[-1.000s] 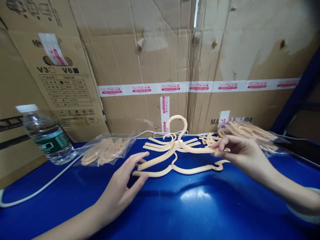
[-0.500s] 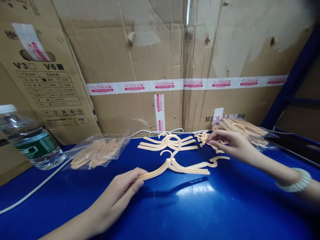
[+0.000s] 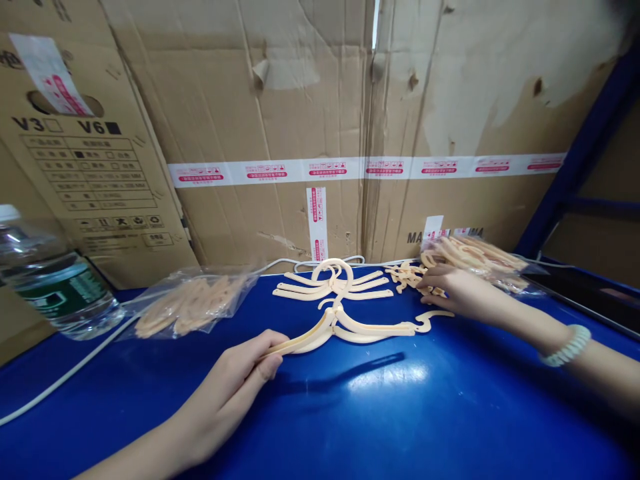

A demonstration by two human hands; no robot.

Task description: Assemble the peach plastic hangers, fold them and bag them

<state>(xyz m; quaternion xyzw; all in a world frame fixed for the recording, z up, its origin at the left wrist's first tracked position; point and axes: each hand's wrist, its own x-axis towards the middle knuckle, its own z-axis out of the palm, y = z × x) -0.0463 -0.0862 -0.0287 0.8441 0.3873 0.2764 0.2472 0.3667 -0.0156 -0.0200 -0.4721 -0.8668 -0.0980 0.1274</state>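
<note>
My left hand [image 3: 250, 367] is closed around the left arm of a cream plastic folding clothes hanger [image 3: 367, 327], its hook pointing up and away. The hanger is raised over the blue table. My right hand [image 3: 453, 290] is at a heap of small cream hook-shaped pieces [image 3: 403, 275], fingers curled down among them; what lies between the fingertips is hidden. A loose cream hook piece [image 3: 427, 320] lies just beyond the hanger's right tip. Behind the held hanger, several cream hangers [image 3: 295, 288] lie stacked with their arms spread.
A clear bag of cream parts [image 3: 200, 303] lies at left, another bag of parts [image 3: 480, 257] behind my right hand. A water bottle [image 3: 60, 287] stands far left beside a white cable [image 3: 65, 393]. Cardboard boxes [image 3: 280, 220] wall the back; a dark flat object [image 3: 595, 293] lies right.
My right hand has lowered onto the heap of small pieces, and its fingers have curled in. My left hand still grips the hanger, whose right arm now sits slightly higher.
</note>
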